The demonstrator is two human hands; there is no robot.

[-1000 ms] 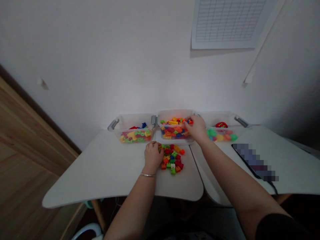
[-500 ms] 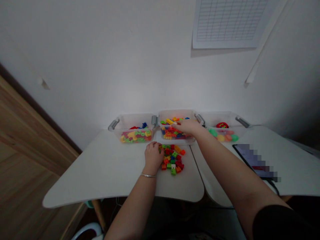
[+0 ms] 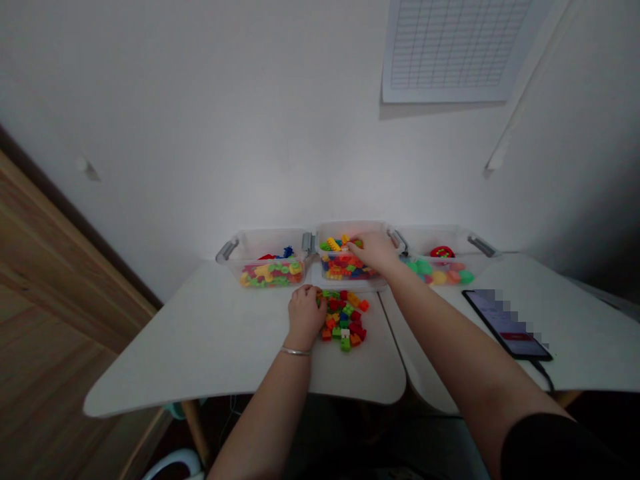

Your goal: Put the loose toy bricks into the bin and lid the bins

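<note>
A loose pile of toy building bricks (image 3: 345,320) in red, green, orange and other colours lies on the white table. My left hand (image 3: 306,312) rests at the pile's left edge, thumb and fingers loosely curved apart beside the bricks. Behind the pile stands a clear plastic bin (image 3: 353,283) full of similar bricks. My right hand (image 3: 375,252) reaches over its right side, fingers bent together at the top of the bricks inside. Whatever lies between those fingertips is too small to make out.
A clear bin (image 3: 270,233) of mixed colourful toy pieces stands left of the middle one. Another bin (image 3: 435,233), holding coloured round pieces and a red disc, is at the right. A phone-like device (image 3: 507,327) with a cable lies front right. A seam (image 3: 393,327) divides the tables.
My right hand has shifted slightly within the middle bin, its fingers now bent at the bricks' top. My left hand stays by the pile. The view has moved a little.
</note>
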